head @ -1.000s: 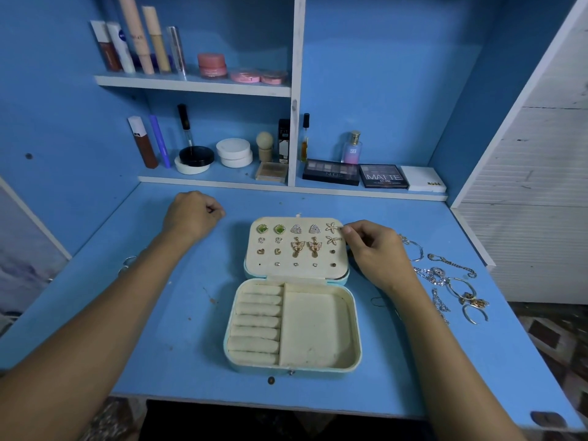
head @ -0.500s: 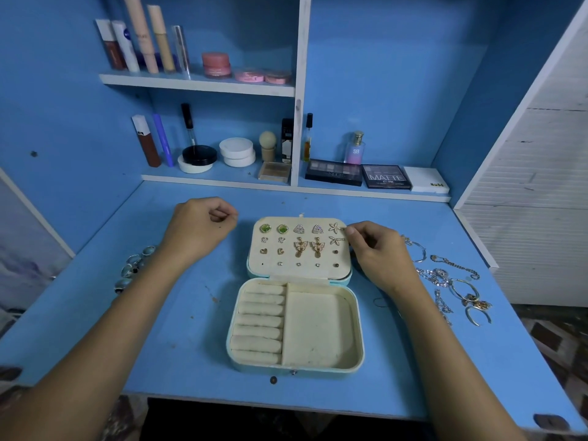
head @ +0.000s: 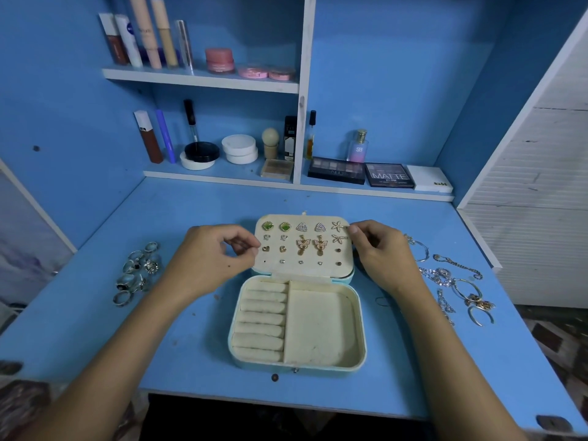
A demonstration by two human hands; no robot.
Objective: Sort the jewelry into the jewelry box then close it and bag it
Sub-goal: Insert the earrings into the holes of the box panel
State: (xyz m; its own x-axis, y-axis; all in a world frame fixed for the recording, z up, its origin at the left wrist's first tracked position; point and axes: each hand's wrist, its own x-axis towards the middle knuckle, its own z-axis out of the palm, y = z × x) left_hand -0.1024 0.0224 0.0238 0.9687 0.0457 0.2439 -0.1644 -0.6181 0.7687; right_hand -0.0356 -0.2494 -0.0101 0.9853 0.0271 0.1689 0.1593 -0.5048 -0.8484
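Open box, both hands at the lid

The pale blue cream-lined jewelry box (head: pixel 297 326) lies open mid-table; at its earring-studded lid (head: pixel 304 245), the left hand (head: pixel 210 259) pinches the left edge with curled fingers, the right hand (head: pixel 380 253) pinches something tiny I cannot make out at the right edge. Silver rings (head: pixel 136 272) lie left, chain bracelets (head: pixel 455 281) right.

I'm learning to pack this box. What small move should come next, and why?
Probably take the left hand to the rings lying loose on the desk: the ring rolls in the jewelry box hold nothing, while earrings already fill the lid.
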